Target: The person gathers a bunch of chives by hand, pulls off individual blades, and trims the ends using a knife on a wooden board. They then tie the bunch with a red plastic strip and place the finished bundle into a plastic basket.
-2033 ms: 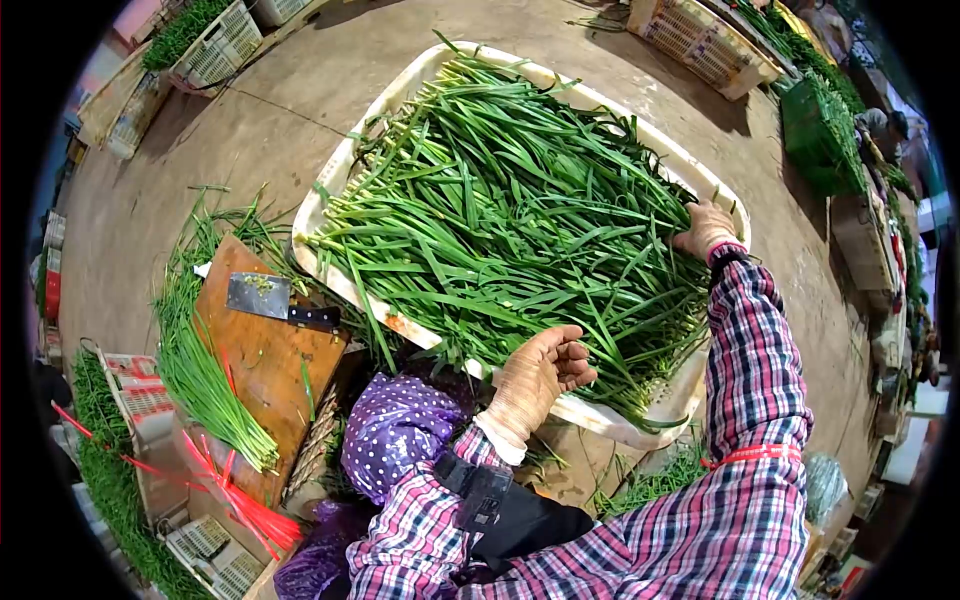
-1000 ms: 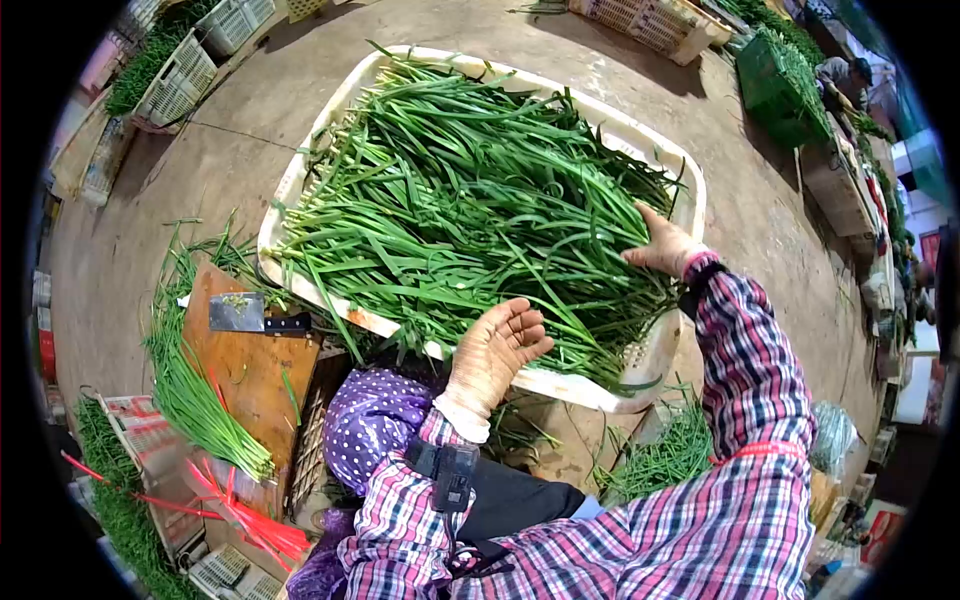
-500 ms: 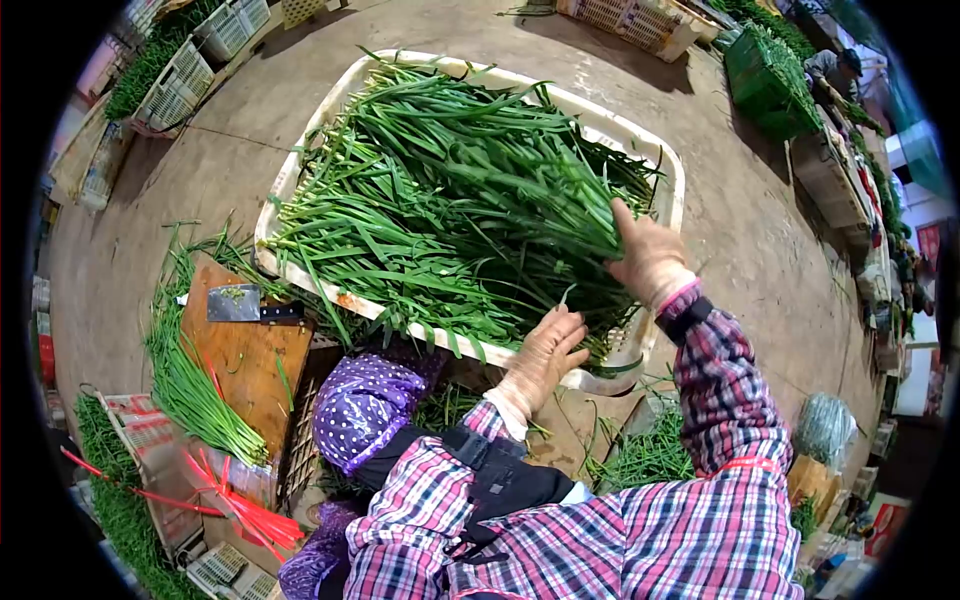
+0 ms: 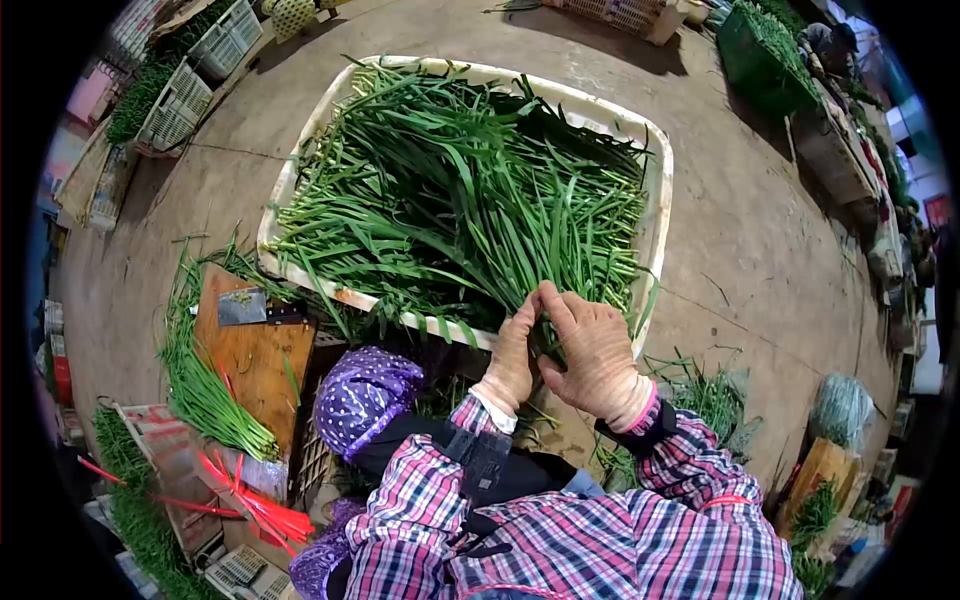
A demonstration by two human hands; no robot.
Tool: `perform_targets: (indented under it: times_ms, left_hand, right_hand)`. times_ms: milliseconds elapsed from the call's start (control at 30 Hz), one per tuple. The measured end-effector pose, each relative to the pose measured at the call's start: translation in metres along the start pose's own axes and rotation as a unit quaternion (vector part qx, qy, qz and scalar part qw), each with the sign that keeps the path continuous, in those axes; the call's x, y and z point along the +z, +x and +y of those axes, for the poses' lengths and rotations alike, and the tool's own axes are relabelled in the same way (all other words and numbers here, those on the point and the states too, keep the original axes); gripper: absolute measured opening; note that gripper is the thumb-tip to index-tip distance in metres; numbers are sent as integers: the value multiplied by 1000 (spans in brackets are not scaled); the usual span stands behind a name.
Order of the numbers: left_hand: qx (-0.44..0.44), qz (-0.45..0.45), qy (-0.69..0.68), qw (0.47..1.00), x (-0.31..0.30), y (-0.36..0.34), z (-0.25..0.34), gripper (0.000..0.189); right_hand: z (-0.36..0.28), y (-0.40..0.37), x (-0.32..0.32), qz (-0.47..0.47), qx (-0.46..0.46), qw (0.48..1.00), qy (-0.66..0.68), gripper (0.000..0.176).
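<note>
A white plastic crate [image 4: 655, 160] on the concrete floor is heaped with long green chive leaves [image 4: 440, 180]. At the crate's near edge my left hand [image 4: 512, 350] and my right hand [image 4: 592, 355] meet, both closed around one bunch of chives [image 4: 560, 250] that fans up and away from them. The bunch's lower ends are hidden behind my fingers. Both sleeves are pink plaid.
A wooden cutting board [image 4: 250, 360] with a cleaver [image 4: 250, 308] lies at the left, beside a trimmed bundle of chives [image 4: 205, 395] and red ties [image 4: 255, 505]. A purple dotted cloth [image 4: 365, 390] covers my knee. Crates of greens line the edges; loose chives [image 4: 700, 400] lie at the right.
My right hand has swept from the crate's far right side toward me, gathering leaves. Both hands now join around a bunch at the near edge.
</note>
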State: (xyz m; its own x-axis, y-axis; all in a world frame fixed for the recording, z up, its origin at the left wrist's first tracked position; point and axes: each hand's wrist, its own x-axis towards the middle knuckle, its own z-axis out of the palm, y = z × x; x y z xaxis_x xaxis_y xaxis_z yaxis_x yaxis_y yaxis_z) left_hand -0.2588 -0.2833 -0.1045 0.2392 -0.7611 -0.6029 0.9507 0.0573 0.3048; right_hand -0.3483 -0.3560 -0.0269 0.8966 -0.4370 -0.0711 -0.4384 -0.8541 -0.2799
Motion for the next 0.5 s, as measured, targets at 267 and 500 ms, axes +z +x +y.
perform_targets:
  times_ms: [267, 500]
  left_hand:
    - [-31, -21, -86, 996, -15, 9, 8, 36]
    - [-90, -47, -155, 983, -11, -3, 16, 46]
  right_hand:
    - [26, -14, -18, 98, 63, 856, 504, 59]
    - [61, -20, -6, 13, 210, 826, 523, 38]
